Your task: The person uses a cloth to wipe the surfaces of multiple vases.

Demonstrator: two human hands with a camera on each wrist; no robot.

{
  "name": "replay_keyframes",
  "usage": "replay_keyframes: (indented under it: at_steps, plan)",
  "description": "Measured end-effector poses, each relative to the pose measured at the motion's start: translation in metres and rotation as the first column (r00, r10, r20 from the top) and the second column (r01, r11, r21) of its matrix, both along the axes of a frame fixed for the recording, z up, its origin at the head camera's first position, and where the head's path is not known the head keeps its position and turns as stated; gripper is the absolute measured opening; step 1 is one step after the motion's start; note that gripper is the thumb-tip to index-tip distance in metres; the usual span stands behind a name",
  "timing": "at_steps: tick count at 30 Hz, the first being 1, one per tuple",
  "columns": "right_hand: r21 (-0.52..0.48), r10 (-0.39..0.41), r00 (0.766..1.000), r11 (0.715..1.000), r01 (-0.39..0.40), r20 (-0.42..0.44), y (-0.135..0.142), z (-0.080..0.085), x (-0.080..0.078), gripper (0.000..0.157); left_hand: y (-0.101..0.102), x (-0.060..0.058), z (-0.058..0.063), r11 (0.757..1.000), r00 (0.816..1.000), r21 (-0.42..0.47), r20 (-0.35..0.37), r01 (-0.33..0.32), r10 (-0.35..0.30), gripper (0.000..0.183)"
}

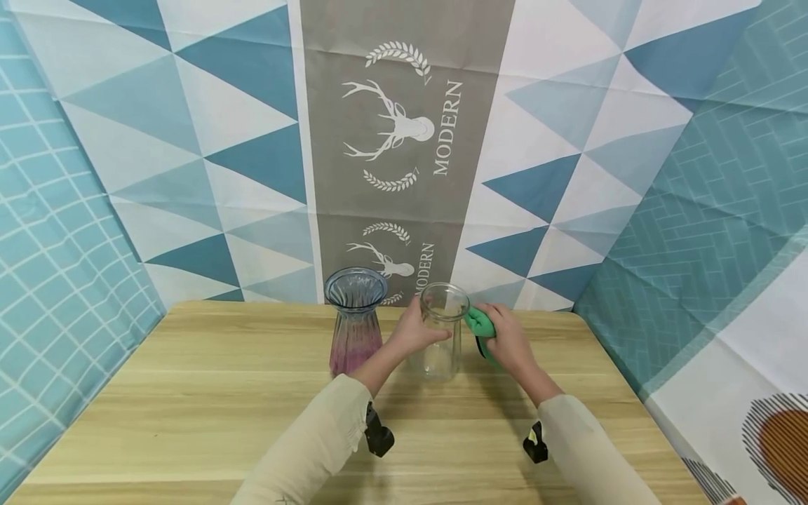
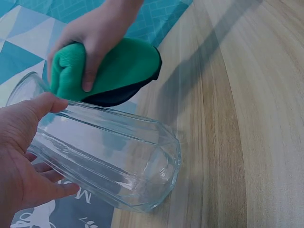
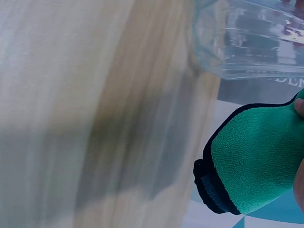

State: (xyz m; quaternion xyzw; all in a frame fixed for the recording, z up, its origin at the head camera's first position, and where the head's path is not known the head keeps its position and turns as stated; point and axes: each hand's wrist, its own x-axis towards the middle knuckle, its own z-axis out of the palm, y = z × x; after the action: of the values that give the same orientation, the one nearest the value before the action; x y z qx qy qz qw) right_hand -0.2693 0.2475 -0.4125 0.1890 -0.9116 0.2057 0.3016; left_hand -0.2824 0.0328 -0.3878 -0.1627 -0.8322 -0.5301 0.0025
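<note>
My left hand [image 1: 413,332] grips a clear glass vase [image 1: 440,354] near its neck, thumb on the near side. The vase has flat facets and a round rim, and its base is close over the wooden table. In my right hand [image 1: 510,344] is a bunched green cleaning cloth [image 1: 481,324] with dark edging. Seen from the left wrist, the folded cloth [image 2: 126,66] overlaps the vase's upper side [image 2: 109,137]. A loose end of the cloth [image 3: 256,152] hangs below the fingers in the right wrist view.
A ribbed vase [image 1: 355,330], blue at the top and pink at the bottom, stands left of the glass one. Both vases are near the back edge of the wooden table [image 1: 240,393]. Patterned curtains [image 1: 404,140] hang behind and at the sides.
</note>
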Motion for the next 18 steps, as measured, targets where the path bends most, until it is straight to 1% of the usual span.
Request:
replay_keyframes:
  at_steps: [5, 11, 18]
  plan:
    - [0.024, 0.008, 0.999, 1.0, -0.007, -0.048, -0.0033, 0.0037, -0.0009, 0.059, -0.0009, 0.0007, -0.0004, 1.0, 1.0, 0.005, 0.0, 0.008, -0.008, 0.081]
    - [0.113, 0.017, 0.996, 0.994, -0.007, -0.086, -0.0057, 0.0029, 0.0005, 0.06, -0.0012, 0.0006, -0.002, 1.0, 1.0, 0.008, -0.013, 0.021, -0.021, 0.078]
    - [0.161, 0.014, 0.998, 0.987, -0.003, -0.066, -0.0062, -0.0025, 0.0014, 0.058, -0.0015, -0.0011, -0.0026, 1.0, 1.0, 0.007, -0.02, 0.024, -0.024, 0.079]
